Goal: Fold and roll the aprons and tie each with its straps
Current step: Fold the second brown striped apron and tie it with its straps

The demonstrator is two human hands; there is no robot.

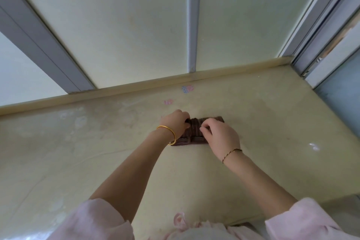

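I'm seeing both hands clamped on the brown striped apron (194, 130): the left hand (178, 122) grips its left end with fingers curled into the cloth, and the right hand (220, 135) pinches the fabric on top. The apron is a compact folded bundle lying flat on the pale yellow surface (97, 152), near the far edge and about midway along it, not touching the rim. There's a gold bangle (168, 134) on the left wrist, a thin cord bracelet (231, 152) on the right, and frosted window panes (116, 35) rising behind that far edge.
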